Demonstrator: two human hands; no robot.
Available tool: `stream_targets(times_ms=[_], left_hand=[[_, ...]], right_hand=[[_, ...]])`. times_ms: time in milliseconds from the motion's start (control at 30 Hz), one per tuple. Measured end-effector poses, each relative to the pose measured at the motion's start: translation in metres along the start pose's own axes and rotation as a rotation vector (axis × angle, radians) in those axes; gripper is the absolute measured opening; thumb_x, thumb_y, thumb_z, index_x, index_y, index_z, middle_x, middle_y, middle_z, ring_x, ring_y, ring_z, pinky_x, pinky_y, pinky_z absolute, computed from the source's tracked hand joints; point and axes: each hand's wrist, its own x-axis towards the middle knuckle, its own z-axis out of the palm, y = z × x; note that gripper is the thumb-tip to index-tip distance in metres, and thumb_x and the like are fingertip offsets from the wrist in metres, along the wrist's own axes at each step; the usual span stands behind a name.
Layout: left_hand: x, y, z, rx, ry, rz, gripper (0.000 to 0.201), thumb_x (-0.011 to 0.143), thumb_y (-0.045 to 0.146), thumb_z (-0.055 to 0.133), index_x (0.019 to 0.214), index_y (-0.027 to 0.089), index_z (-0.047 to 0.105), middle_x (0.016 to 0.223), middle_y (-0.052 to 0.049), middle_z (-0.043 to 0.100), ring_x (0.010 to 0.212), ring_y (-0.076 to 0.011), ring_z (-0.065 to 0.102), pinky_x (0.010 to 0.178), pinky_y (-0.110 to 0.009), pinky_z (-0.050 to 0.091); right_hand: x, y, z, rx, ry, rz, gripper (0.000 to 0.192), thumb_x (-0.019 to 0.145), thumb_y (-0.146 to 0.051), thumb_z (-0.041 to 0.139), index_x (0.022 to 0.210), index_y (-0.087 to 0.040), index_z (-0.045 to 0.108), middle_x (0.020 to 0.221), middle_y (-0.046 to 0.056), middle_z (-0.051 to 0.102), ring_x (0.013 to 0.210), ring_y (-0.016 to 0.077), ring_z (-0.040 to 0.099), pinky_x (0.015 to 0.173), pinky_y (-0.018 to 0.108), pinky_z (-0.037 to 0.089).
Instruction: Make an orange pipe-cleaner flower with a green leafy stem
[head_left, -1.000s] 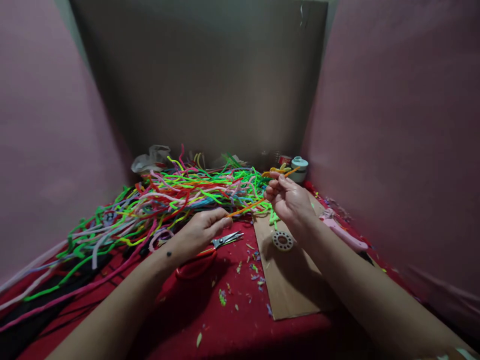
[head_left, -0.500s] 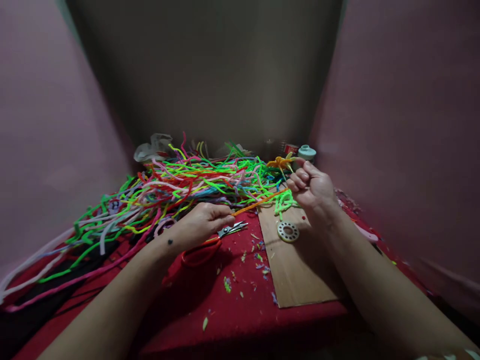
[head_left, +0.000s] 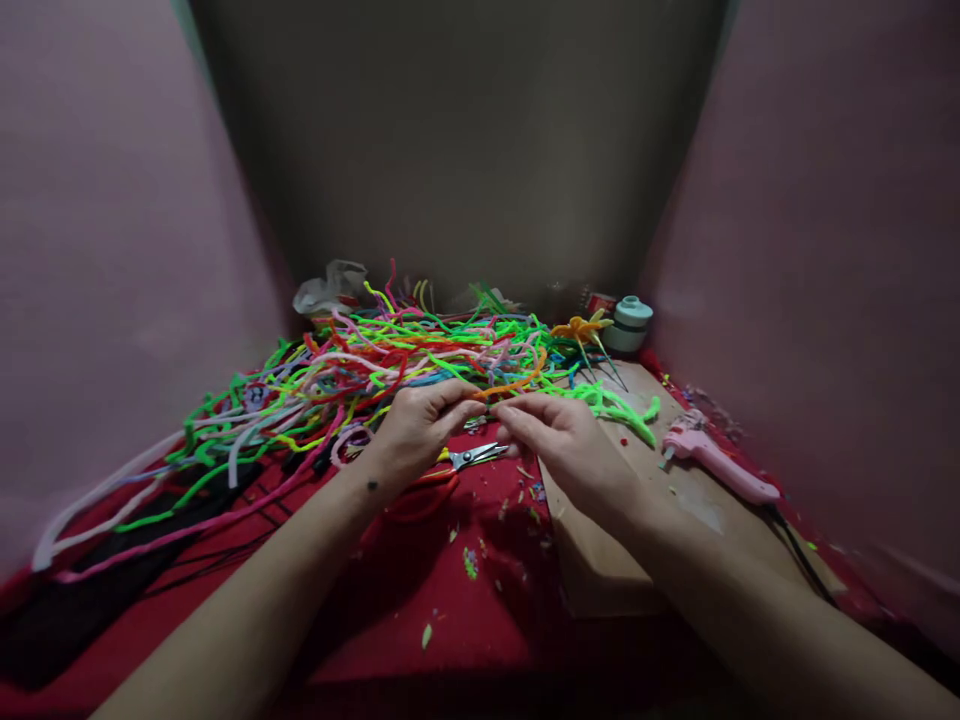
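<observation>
An orange pipe cleaner [head_left: 516,386] is pinched in my left hand [head_left: 424,420], and its free length curves up to the right over the pile. My right hand [head_left: 559,430] is closed too, thumb and fingertips meeting the left ones at the near end of the pipe cleaner. The exact grip there is partly hidden by the fingers. Just below my hands, scissors [head_left: 472,457] with red-orange handles lie on the red cloth [head_left: 375,640]. Behind the right hand, bright green pipe cleaner pieces [head_left: 619,408] rest on a cardboard sheet [head_left: 600,560].
A big tangle of coloured pipe cleaners [head_left: 360,365] spreads across the back and left. On the right lies a pink glue gun [head_left: 724,468] with a black cord. An orange flower [head_left: 579,330] stands near a pale teal jar [head_left: 631,322]. Fuzz scraps dot the cloth.
My right hand has come down and left, from far along the pipe cleaner to beside my left hand. The pipe cleaner, stretched straight before, now curves. The view has shifted slightly left.
</observation>
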Motion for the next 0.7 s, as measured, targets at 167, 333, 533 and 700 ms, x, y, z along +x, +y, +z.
stream_targets(times_ms=[167, 333, 533, 700], left_hand=[[-0.004, 0.002, 0.003, 0.005, -0.086, 0.101, 0.022, 0.085, 0.029, 0.051, 0.098, 0.015, 0.063, 0.085, -0.003, 0.066, 0.074, -0.0126, 0.058, 0.068, -0.022, 0.044], [-0.006, 0.003, 0.001, 0.043, -0.144, 0.110, 0.022, 0.084, 0.023, 0.050, 0.103, 0.016, 0.058, 0.086, -0.002, 0.066, 0.075, -0.0128, 0.058, 0.068, -0.023, 0.045], [-0.004, 0.004, -0.001, -0.140, -0.137, 0.011, 0.016, 0.081, 0.027, 0.056, 0.090, 0.016, 0.060, 0.076, 0.001, 0.059, 0.066, -0.0110, 0.052, 0.059, -0.021, 0.043], [-0.004, 0.009, -0.001, -0.212, -0.079, -0.059, 0.020, 0.081, 0.031, 0.056, 0.078, 0.014, 0.065, 0.060, 0.003, 0.050, 0.051, -0.0070, 0.040, 0.047, -0.019, 0.035]], right_hand=[[0.022, 0.029, -0.002, 0.564, 0.006, 0.303, 0.022, 0.068, -0.032, 0.073, 0.073, -0.013, 0.063, 0.058, -0.001, 0.059, 0.047, 0.0062, 0.049, 0.045, 0.019, 0.037], [0.021, 0.037, 0.003, 0.636, 0.057, 0.235, 0.015, 0.066, -0.022, 0.073, 0.073, -0.014, 0.063, 0.057, -0.003, 0.059, 0.046, 0.0062, 0.050, 0.043, 0.018, 0.036], [0.020, 0.032, -0.004, 0.599, 0.150, 0.112, 0.011, 0.066, -0.020, 0.072, 0.071, -0.016, 0.063, 0.059, -0.001, 0.062, 0.051, 0.0082, 0.054, 0.046, 0.019, 0.039], [0.016, 0.029, -0.008, 0.595, 0.157, 0.072, 0.009, 0.068, -0.021, 0.070, 0.071, -0.016, 0.064, 0.060, 0.000, 0.063, 0.052, 0.0088, 0.054, 0.049, 0.020, 0.040]])
